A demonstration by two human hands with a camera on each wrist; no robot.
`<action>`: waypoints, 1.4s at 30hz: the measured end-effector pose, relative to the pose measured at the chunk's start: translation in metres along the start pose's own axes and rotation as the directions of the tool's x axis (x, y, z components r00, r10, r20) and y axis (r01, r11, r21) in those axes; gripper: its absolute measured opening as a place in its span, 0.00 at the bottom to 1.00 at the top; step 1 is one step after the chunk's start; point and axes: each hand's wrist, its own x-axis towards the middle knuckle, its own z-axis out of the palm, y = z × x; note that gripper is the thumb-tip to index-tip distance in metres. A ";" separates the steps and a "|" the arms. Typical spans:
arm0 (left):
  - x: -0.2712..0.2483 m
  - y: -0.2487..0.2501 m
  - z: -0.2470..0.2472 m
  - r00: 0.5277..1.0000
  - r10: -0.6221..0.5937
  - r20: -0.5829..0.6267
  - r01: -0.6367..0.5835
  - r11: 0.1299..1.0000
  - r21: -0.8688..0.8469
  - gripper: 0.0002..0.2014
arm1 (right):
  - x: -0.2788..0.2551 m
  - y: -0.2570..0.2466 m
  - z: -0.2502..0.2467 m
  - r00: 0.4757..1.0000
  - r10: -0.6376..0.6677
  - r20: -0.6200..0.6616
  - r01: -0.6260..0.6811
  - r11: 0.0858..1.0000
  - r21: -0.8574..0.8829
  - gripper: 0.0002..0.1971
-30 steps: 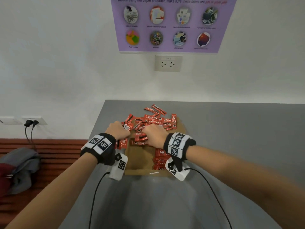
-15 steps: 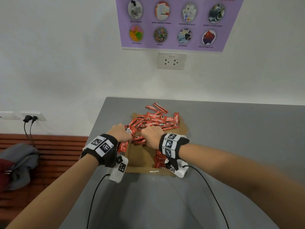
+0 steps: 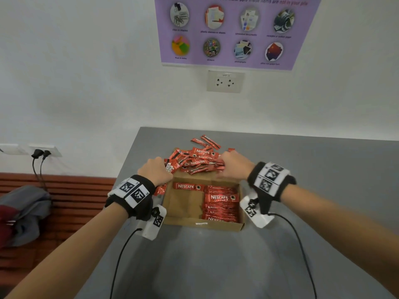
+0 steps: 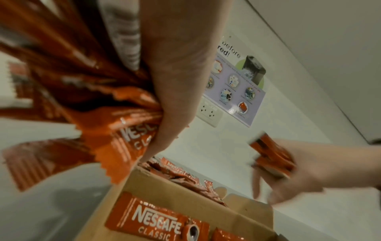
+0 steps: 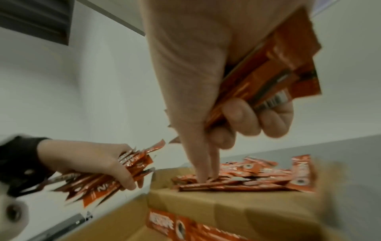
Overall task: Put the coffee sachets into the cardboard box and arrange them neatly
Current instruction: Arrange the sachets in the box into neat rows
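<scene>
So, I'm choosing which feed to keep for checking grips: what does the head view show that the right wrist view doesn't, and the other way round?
Only the head view shows the neat stack of sachets in the right part of the cardboard box, and both wristbands. Only the right wrist view shows the right hand with fingers curled round a few sachets, two fingers reaching into the loose pile. Both show the left hand gripping a fanned bunch.

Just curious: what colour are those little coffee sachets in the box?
Red with white lettering; the coffee sachets in the cardboard box show best in the head view.
</scene>
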 end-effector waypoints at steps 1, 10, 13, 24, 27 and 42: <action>0.001 0.001 0.001 1.000 -0.002 0.002 0.002 1.000 -0.004 0.05 | -0.006 0.010 0.001 0.998 0.013 0.062 -0.013 1.000 0.000 0.12; 0.001 0.006 0.009 0.998 -0.036 0.042 0.036 0.999 -0.009 0.12 | -0.032 0.030 0.026 0.979 0.027 0.204 -0.021 0.999 -0.029 0.26; 0.003 0.003 0.007 0.995 -0.037 0.092 0.042 0.998 -0.055 0.12 | -0.033 0.029 0.030 0.978 0.048 0.201 -0.036 0.997 -0.063 0.25; 0.004 -0.001 0.007 0.993 -0.043 0.106 0.052 0.995 -0.085 0.10 | -0.021 0.024 0.012 0.993 0.039 0.108 -0.051 0.992 0.111 0.17; 0.006 -0.003 0.006 0.992 -0.039 0.124 0.053 0.992 -0.111 0.09 | -0.015 -0.005 0.005 1.000 0.017 -0.009 -0.015 0.994 0.106 0.15; 0.006 -0.009 0.006 0.992 -0.032 0.122 0.046 0.992 -0.114 0.13 | 0.018 -0.072 0.028 0.989 -0.075 0.129 0.111 0.946 -0.306 0.08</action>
